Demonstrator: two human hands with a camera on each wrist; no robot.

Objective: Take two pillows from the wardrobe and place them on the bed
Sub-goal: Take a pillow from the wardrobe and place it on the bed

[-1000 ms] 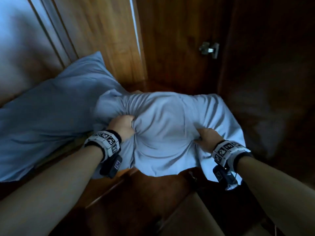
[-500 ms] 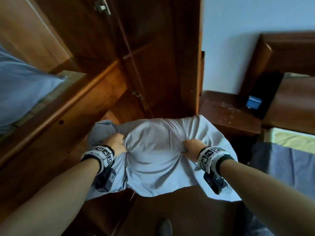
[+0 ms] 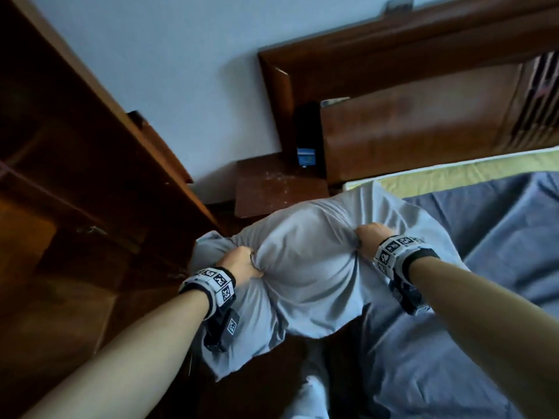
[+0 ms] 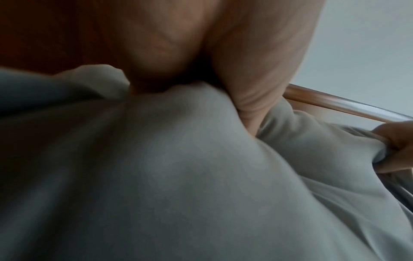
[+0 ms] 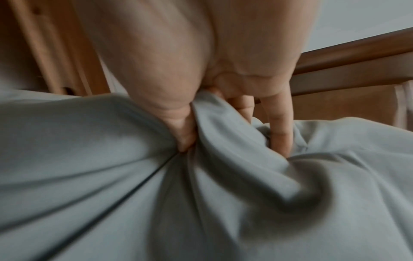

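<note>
Nightstand (image 3: 273, 184) between wardrobe (image 3: 75, 176) and bed (image 3: 499, 225).

I can read no words or numbers anywhere; the wristbands (image 3: 216, 282) behind my fingers (image 3: 243, 261) carry only black-and-white square marker patterns, not text.

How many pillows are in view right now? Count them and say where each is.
1. The pillow is gripped by the left hand and right hand, carried between the wardrobe and the bed. Any other pillow is out of view.
</note>
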